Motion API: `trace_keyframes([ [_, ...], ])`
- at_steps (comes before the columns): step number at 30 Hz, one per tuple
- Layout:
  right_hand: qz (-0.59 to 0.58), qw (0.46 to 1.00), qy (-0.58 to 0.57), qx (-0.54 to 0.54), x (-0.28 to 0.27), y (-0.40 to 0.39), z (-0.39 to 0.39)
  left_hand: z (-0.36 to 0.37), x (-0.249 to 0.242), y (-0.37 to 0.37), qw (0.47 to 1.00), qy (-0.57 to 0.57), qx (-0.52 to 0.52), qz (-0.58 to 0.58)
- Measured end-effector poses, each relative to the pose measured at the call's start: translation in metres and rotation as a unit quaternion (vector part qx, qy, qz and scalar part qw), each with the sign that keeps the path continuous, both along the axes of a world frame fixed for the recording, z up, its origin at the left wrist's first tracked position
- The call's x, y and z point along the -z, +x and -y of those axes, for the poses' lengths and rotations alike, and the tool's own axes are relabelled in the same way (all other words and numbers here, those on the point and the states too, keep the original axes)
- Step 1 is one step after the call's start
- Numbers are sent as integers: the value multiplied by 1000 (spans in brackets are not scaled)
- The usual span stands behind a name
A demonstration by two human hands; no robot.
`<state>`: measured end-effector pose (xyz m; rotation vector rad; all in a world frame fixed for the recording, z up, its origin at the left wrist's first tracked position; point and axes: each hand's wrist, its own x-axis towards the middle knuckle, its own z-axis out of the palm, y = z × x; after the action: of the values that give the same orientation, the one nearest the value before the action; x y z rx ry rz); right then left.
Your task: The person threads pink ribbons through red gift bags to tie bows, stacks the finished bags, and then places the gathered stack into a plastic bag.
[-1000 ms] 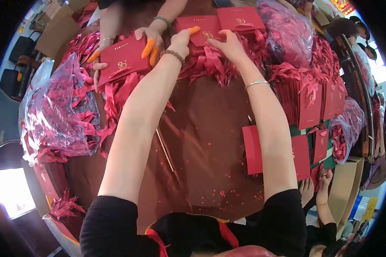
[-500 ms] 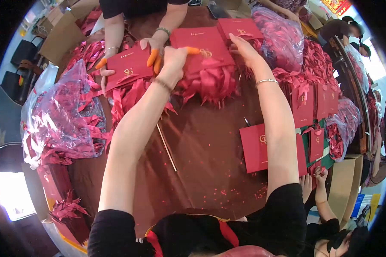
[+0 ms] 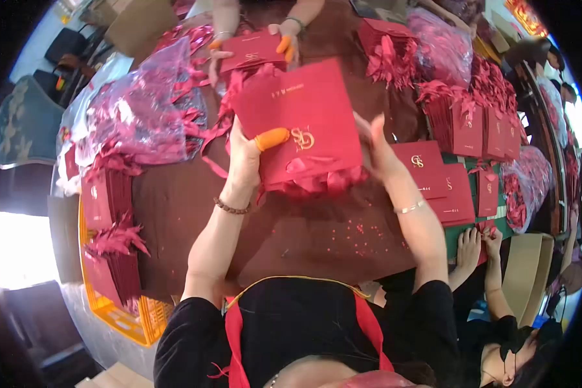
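A stack of red bags [image 3: 317,97] with gold lettering and red ribbons is raised over the middle of the brown table. On its left side is my left hand [image 3: 247,155], gripping it with an orange-capped thumb on the front face. My right hand [image 3: 380,150] is at the stack's right edge, fingers spread and slightly blurred; whether it touches the stack is hard to tell. Loose ribbons [image 3: 317,182] bunch along the stack's lower edge.
Across the brown table [image 3: 194,220], a person's hands [image 3: 288,42] hold another red bag [image 3: 252,52]. Plastic-wrapped ribbons [image 3: 142,113] lie left, above an orange crate [image 3: 150,320] of bags. More bags [image 3: 420,165] lie right, near a co-worker's hands [image 3: 470,246].
The stack has come closer to me, held by my left hand. My right hand has drawn back from the far bags to the stack's right side. The view has shifted.
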<state>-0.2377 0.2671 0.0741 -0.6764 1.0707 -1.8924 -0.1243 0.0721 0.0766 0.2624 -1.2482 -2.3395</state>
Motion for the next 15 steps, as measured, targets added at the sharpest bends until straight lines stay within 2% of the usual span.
trace_keyframes([
  [1,-22,999,-18,-15,1,13,-2,1,10,11,1000,-1,-3,6],
  [4,-55,986,154,26,-33,58,6,-5,18,39,999,1,-39,14],
  [6,-49,988,144,20,-44,65,19,-7,30,52,998,41,-52,-5],
  [9,-213,965,151,33,-38,63,42,-1,38,75,992,113,-26,-51],
  [10,-315,932,176,23,-44,60,49,12,58,81,996,76,-39,-19],
  [12,-479,849,222,3,-64,64,63,30,52,103,989,-94,-114,15],
  [13,-515,829,217,-4,-66,65,71,33,39,120,988,-56,-147,3],
  [15,-561,791,240,-53,-76,77,88,58,31,145,934,-282,-218,28],
])
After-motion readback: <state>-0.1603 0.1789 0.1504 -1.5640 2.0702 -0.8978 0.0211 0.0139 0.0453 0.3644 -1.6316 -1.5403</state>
